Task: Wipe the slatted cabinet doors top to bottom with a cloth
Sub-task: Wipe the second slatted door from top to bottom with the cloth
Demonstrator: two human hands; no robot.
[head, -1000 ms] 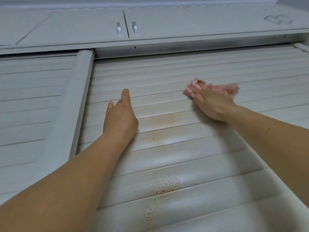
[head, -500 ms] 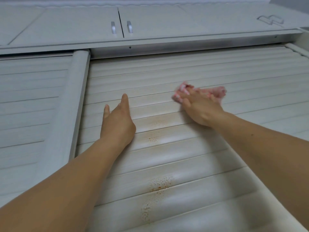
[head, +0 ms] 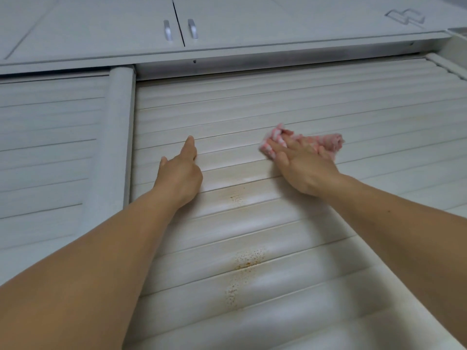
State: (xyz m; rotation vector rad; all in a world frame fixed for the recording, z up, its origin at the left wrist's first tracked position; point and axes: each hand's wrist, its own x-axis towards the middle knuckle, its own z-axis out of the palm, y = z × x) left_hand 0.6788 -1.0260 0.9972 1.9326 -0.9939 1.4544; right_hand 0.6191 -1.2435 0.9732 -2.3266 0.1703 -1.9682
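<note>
Right hand (head: 305,168), fingers flat, presses crumpled pink-white cloth (head: 328,141) onto ribbed white slatted door (head: 278,223); left hand (head: 180,173), fingers straight, rests near door's left edge.

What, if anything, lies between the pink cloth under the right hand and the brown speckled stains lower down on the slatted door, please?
Nothing visible blocks it. The pink cloth sits under the right hand on the white slatted door; only bare slats separate it from the brown speckled stains below. The left hand rests off to the side.

Pink cloth (head: 326,141) under right hand (head: 305,168)
</note>
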